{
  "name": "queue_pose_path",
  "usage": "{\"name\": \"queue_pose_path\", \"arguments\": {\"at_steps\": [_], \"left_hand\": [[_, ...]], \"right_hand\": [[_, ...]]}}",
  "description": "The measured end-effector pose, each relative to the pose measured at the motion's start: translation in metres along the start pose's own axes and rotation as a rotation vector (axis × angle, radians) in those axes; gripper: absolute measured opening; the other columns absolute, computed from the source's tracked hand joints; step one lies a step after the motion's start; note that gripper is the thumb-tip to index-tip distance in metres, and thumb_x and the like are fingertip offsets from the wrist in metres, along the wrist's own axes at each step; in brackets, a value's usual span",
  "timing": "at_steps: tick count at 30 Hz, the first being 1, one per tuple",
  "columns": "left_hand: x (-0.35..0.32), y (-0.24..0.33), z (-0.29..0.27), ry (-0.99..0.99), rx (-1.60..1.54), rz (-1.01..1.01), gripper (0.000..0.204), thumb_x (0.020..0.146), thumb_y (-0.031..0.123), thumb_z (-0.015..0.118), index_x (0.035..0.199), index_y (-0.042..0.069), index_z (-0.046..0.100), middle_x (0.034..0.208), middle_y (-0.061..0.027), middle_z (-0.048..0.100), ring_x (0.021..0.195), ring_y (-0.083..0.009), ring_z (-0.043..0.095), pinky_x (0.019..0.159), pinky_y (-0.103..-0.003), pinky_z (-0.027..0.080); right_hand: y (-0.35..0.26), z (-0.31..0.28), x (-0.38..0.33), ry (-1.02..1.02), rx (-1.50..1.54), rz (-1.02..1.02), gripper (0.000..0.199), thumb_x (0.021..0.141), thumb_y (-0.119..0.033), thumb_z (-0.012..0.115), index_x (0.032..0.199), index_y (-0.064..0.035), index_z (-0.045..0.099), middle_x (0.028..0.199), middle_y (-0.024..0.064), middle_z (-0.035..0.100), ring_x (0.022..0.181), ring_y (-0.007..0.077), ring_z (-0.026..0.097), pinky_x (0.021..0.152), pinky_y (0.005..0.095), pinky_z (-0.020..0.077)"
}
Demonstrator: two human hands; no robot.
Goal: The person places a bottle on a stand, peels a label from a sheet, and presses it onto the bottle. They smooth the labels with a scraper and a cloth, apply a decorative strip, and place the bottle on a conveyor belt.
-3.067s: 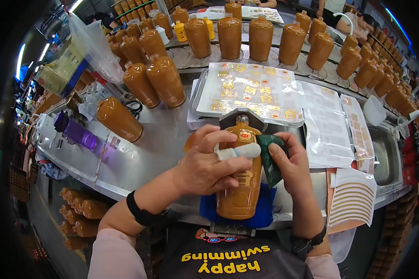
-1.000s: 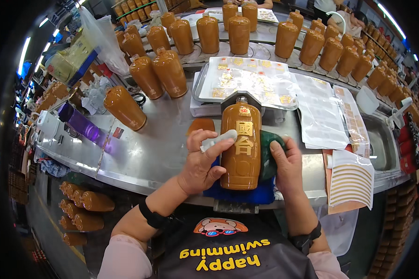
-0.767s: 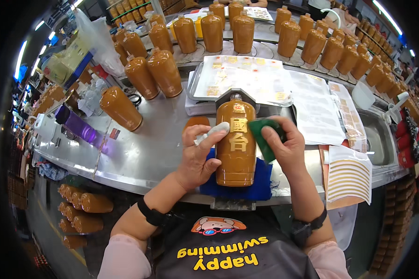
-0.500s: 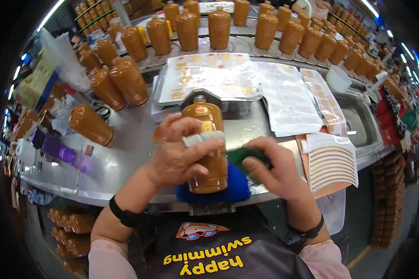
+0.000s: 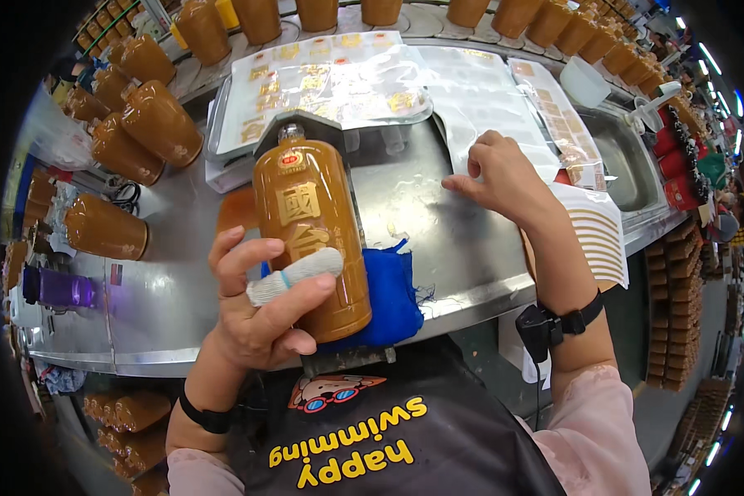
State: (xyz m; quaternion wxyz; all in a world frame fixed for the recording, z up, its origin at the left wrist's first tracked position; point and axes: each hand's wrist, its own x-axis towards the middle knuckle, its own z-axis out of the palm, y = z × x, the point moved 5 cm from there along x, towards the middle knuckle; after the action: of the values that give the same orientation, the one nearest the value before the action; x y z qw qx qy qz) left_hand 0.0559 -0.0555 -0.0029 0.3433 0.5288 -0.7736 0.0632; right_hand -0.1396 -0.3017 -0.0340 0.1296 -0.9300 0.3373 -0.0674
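Note:
A glossy brown bottle (image 5: 322, 215) lies tilted back, its clear neck against a dark angled rest and its lower end on a blue cloth (image 5: 393, 289). Gold characters and a small red emblem show on its front. My left hand (image 5: 264, 306) grips the bottle's lower left side; a finger wrapped in a white cover lies across its front. Away to the right, my right hand (image 5: 504, 174) hovers by the white sheets (image 5: 492, 99), fingers loosely bent and thumb apart. Nothing shows in it, though its palm side is hidden.
Behind the rest lies a tray of gold-and-red stickers (image 5: 322, 83). A sheet of curved gold strips (image 5: 591, 231) lies right, near a metal sink (image 5: 624, 178) and white tub (image 5: 584, 83). Brown bottles (image 5: 164, 124) stand left and along the back. A purple object (image 5: 58, 287) sits far left.
My right hand has moved up and away from the bottle toward the sheets; the green piece it held is out of sight. My left hand stays on the bottle. The view has shifted.

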Motion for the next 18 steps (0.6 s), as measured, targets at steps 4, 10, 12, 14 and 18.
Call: {"name": "queue_pose_path", "arguments": {"at_steps": [4, 10, 12, 14, 18], "left_hand": [[-0.019, -0.003, 0.0, 0.11, -0.034, -0.089, 0.05, 0.093, 0.057, 0.047, 0.114, 0.016, 0.065, 0.113, -0.0066, 0.06, 0.115, -0.0287, 0.046, 0.104, -0.049, 0.028], [-0.042, -0.008, 0.005, 0.205, -0.106, -0.221, 0.051, 0.095, 0.052, 0.047, 0.122, 0.01, 0.059, 0.117, -0.0162, 0.057, 0.117, -0.0331, 0.044, 0.1, -0.048, 0.034], [-0.047, -0.009, 0.005, 0.239, -0.143, -0.252, 0.052, 0.095, 0.05, 0.047, 0.123, 0.008, 0.057, 0.116, -0.0177, 0.058, 0.117, -0.0337, 0.044, 0.099, -0.047, 0.036], [-0.052, -0.009, 0.005, 0.233, -0.164, -0.273, 0.052, 0.096, 0.048, 0.046, 0.124, 0.006, 0.056, 0.116, -0.0165, 0.059, 0.118, -0.0341, 0.044, 0.097, -0.045, 0.037], [-0.056, -0.009, 0.003, 0.221, -0.112, -0.278, 0.053, 0.097, 0.05, 0.045, 0.123, 0.005, 0.056, 0.117, -0.0138, 0.061, 0.117, -0.0346, 0.045, 0.096, -0.046, 0.038]], "right_hand": [[0.002, 0.007, 0.01, 0.012, -0.203, 0.114, 0.036, 0.076, -0.031, 0.073, 0.084, 0.0032, 0.069, 0.094, 0.0213, 0.061, 0.093, 0.0381, 0.058, 0.079, 0.0448, 0.0508], [0.028, 0.006, 0.014, -0.117, 0.148, 0.226, 0.018, 0.082, -0.015, 0.063, 0.085, 0.0024, 0.067, 0.095, 0.0163, 0.062, 0.087, 0.0322, 0.061, 0.08, 0.0367, 0.0481], [0.029, -0.002, 0.015, -0.146, 0.109, 0.2, 0.017, 0.083, -0.013, 0.061, 0.089, 0.0021, 0.066, 0.096, 0.0148, 0.062, 0.088, 0.0304, 0.061, 0.081, 0.0353, 0.0478], [0.035, -0.019, 0.017, -0.018, 0.041, 0.167, 0.018, 0.083, -0.014, 0.061, 0.091, 0.0021, 0.065, 0.097, 0.015, 0.062, 0.088, 0.0292, 0.061, 0.082, 0.0349, 0.0471], [0.13, -0.065, 0.02, 0.037, 0.407, 0.48, 0.016, 0.085, -0.015, 0.057, 0.089, -0.0016, 0.064, 0.075, 0.002, 0.057, 0.066, 0.0092, 0.054, 0.054, 0.0259, 0.0463]]}}
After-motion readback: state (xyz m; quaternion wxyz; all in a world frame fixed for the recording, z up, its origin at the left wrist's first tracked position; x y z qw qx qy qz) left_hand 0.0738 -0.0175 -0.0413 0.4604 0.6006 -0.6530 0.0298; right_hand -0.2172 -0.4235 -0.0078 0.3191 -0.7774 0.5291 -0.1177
